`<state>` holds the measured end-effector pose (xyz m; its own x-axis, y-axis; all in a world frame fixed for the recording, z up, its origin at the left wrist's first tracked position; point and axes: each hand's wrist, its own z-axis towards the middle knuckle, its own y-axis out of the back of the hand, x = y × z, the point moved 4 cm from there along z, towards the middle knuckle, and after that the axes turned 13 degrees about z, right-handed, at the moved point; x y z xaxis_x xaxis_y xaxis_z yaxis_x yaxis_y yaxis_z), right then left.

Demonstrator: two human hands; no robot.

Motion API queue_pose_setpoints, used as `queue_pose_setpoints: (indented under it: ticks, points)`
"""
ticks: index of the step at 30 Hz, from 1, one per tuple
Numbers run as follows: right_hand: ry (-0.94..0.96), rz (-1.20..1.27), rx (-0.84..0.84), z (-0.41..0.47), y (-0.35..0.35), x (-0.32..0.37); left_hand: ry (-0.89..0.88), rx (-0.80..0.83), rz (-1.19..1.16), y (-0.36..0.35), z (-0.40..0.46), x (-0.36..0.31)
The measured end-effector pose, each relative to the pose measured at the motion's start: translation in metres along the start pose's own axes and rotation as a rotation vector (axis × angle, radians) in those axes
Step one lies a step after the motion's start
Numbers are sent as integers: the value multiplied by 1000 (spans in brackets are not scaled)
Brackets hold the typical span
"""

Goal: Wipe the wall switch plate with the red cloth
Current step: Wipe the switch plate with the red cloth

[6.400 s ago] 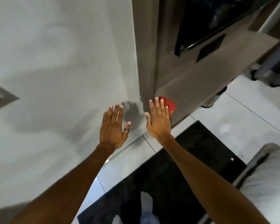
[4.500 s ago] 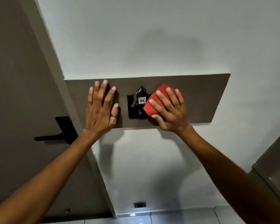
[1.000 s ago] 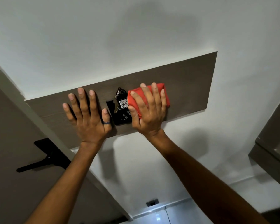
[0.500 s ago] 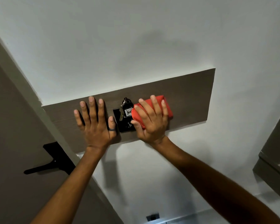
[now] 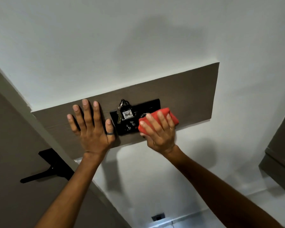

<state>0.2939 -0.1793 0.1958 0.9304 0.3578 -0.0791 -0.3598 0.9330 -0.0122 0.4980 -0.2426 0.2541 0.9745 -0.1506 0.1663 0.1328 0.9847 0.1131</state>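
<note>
White wall (image 5: 138,46) carries a brown panel (image 5: 187,96); door (image 5: 10,162) with black handle (image 5: 44,171) below the left hand's fingers. Left hand (image 5: 92,130): flat on panel, fingers spread and released, ring (image 5: 110,133) on thumb. Right hand (image 5: 160,130): fingers pressing folded red cloth (image 5: 169,115) on the black switch plate (image 5: 138,116), at its right end. Keys with tag "406" (image 5: 127,114) hang between the two hands' fingertips.

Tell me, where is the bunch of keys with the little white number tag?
In the head view, the bunch of metal keys with a white tag hangs on the black switch plate, between the flat left hand and the folded red cloth.
</note>
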Motion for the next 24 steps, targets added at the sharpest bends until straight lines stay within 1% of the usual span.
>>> queue_pose_setpoints:
  ticks: [3, 4, 7, 8, 12, 13, 17, 18, 21, 24]
  points:
    - [93, 61, 59, 10, 6, -10, 5, -6, 7, 0, 2, -1]
    - [66, 81, 43, 25, 3, -14, 7, -5, 1, 0, 2, 0]
    - [-150, 70, -94, 65, -15, -19, -8, -10, 8, -2, 2, 0]
    - [-169, 67, -94, 64, -18, -17, -9, -6, -4, -3, 2, 0]
    - [-41, 35, 15, 14, 7, -18, -6, -8, 3, -4, -2, 0]
    - [-40, 32, 24, 11, 12, -21, -5, -8, 6, -3, -1, 0]
    - [-224, 101, -44, 30, -1, -9, 7, -6, 1, -1, 1, 1]
    - [-206, 102, -48, 34, -3, -4, 2, -6, -2, -2, 0, 1]
    - [-73, 89, 12, 42, 3, -6, 1, -6, -1, -4, 0, 1]
    - [-84, 71, 10, 48, 7, -19, 3, -1, 6, -3, 1, 0]
